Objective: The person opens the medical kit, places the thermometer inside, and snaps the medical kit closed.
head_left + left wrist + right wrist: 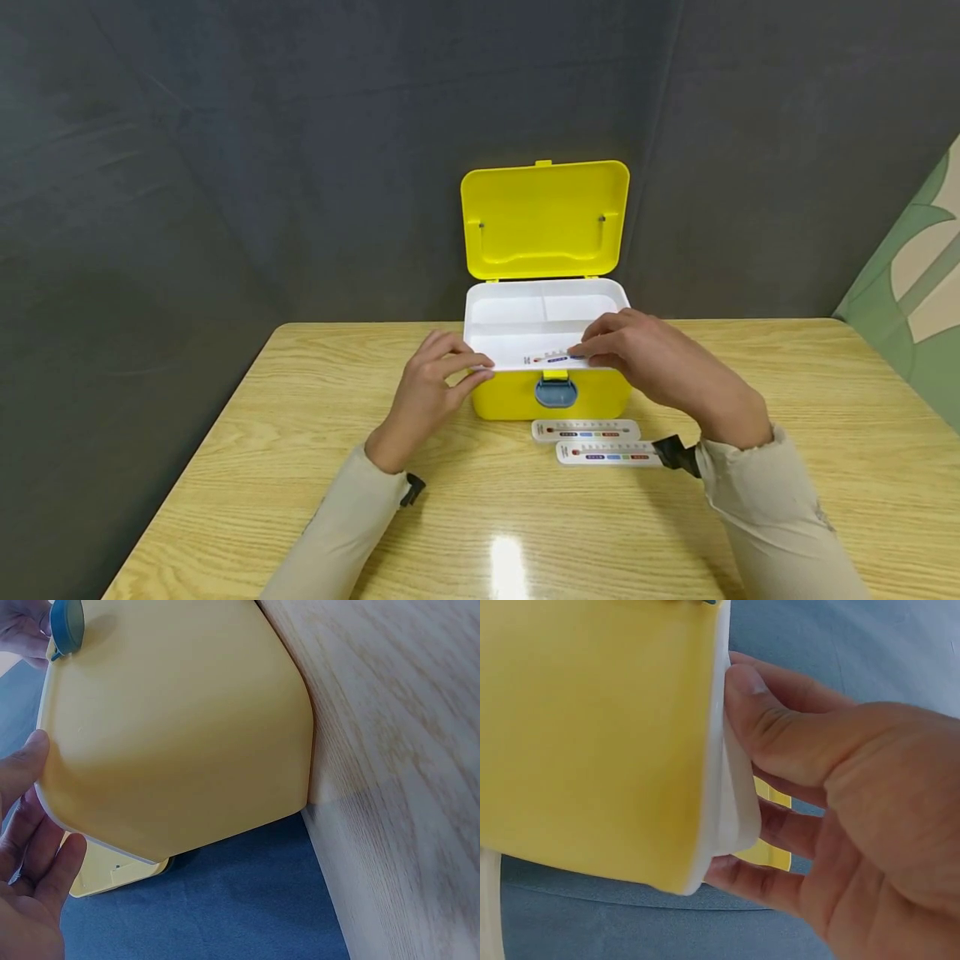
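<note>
A yellow storage box [510, 402] with its lid [546, 218] raised stands on the table, a white divided tray [504, 310] in its top. My right hand [656, 360] pinches a white thermometer [552, 357] over the tray's front compartment. In the right wrist view, the thermometer's rounded end [739, 806] sticks up past the white rim, under the thumb. At the box's front left corner, my left hand [433, 379] grips the rim, thumb [28, 761] on the front face and fingers around the corner.
Two more white thermometers, one nearer the box [555, 426] and one closer to me [573, 452], lie on the wooden table [360, 533] in front of it. A blue-grey latch [556, 394] hangs on the box's front. Dark fabric [337, 167] hangs behind the table.
</note>
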A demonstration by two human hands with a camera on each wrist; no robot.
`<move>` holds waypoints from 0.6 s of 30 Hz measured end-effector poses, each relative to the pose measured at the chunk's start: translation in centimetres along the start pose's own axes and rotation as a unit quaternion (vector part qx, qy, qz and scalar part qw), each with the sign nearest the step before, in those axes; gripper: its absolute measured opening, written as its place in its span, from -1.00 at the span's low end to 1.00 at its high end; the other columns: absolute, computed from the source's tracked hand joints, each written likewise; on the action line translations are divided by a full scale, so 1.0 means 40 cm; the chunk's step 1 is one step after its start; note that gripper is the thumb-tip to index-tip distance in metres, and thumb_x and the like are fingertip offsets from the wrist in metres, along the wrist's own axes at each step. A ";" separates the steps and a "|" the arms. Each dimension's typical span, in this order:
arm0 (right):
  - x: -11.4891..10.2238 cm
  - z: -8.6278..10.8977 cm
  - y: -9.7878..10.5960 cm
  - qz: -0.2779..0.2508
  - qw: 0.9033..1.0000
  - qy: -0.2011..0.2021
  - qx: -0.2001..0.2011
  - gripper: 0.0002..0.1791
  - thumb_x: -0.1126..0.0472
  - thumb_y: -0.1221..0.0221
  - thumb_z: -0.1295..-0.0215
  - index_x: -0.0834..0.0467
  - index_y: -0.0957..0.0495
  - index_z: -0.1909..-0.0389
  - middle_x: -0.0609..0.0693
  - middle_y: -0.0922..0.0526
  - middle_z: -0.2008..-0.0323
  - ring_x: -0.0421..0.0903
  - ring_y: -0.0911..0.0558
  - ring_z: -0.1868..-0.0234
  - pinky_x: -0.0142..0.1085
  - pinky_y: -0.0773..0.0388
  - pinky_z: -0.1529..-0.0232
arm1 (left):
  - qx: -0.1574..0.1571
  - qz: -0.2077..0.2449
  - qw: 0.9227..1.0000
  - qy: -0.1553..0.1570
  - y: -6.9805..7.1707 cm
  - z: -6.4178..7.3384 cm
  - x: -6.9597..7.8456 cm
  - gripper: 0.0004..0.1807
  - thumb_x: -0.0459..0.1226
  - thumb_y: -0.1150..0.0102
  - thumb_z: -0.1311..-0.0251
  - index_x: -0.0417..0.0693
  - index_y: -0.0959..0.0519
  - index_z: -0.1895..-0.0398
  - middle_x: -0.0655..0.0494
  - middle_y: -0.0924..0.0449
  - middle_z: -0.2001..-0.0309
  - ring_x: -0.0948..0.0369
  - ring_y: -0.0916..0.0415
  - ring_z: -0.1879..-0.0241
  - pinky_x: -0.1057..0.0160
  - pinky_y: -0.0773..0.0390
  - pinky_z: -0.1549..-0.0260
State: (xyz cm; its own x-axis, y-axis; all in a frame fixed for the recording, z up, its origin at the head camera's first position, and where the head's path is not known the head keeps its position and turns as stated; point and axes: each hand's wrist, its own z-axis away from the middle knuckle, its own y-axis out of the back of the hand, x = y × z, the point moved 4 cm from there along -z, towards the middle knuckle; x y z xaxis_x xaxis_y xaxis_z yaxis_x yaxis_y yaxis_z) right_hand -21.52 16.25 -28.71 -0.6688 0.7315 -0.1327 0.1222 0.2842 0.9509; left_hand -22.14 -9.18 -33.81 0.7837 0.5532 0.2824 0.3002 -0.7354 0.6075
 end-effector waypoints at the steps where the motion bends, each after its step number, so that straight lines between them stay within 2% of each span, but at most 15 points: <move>1: 0.000 0.000 -0.001 -0.004 1.000 0.002 -0.001 -0.70 0.34 -0.38 -0.15 0.00 -0.77 0.09 -0.11 -0.73 0.16 -0.12 -0.63 0.15 -0.20 -0.67 0.10 | -0.001 0.000 1.000 0.001 0.001 0.000 0.001 -0.91 -0.26 -0.45 -0.08 -0.02 -0.78 0.33 0.15 -0.60 0.34 0.20 -0.46 0.26 0.30 -0.52 0.24; 5: 0.002 0.001 -0.003 -0.023 1.000 0.016 -0.009 -0.75 0.37 -0.35 -0.19 0.05 -0.77 0.14 -0.08 -0.72 0.16 -0.11 -0.64 0.15 -0.19 -0.67 0.09 | -0.001 -0.002 1.000 -0.001 0.002 -0.002 0.004 -0.91 -0.26 -0.45 -0.08 -0.03 -0.78 0.33 0.15 -0.61 0.34 0.19 -0.46 0.26 0.30 -0.51 0.25; 9: 0.007 0.002 -0.010 -0.054 0.998 0.018 -0.038 -0.78 0.40 -0.25 -0.29 0.10 -0.74 0.13 -0.06 -0.71 0.14 -0.11 -0.66 0.13 -0.14 -0.66 0.04 | 0.002 -0.004 1.000 -0.004 0.003 -0.002 0.005 -0.91 -0.27 -0.46 -0.06 -0.02 -0.78 0.34 0.15 -0.60 0.35 0.19 -0.46 0.26 0.30 -0.52 0.25; 14: 0.017 0.007 -0.017 -0.085 0.994 -0.011 -0.067 -0.73 0.37 -0.15 -0.40 0.05 -0.69 0.00 -0.08 -0.70 0.05 -0.11 -0.65 0.04 -0.09 -0.63 -0.04 | 0.004 -0.006 1.000 -0.002 0.002 0.001 0.004 -0.91 -0.27 -0.46 -0.06 -0.02 -0.78 0.34 0.15 -0.59 0.36 0.19 -0.45 0.27 0.30 -0.52 0.26; 18: 0.025 0.019 -0.001 -0.099 0.992 -0.047 -0.064 -0.68 0.34 -0.09 -0.46 0.01 -0.63 -0.11 -0.04 -0.66 -0.07 -0.06 -0.62 -0.08 -0.02 -0.58 -0.12 | 0.003 -0.010 1.000 0.000 -0.001 0.003 0.002 -0.90 -0.26 -0.47 -0.05 -0.02 -0.78 0.34 0.14 -0.59 0.36 0.19 -0.45 0.28 0.29 -0.52 0.26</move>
State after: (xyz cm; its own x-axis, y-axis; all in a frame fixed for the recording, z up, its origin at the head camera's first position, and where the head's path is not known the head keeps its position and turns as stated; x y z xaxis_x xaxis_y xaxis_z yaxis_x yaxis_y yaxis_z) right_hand -21.62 17.44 -29.10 -0.5984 0.7251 -0.3408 -0.1027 0.3524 0.9302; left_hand -22.02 -9.17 -33.90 0.7782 0.5670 0.2701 0.3183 -0.7268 0.6086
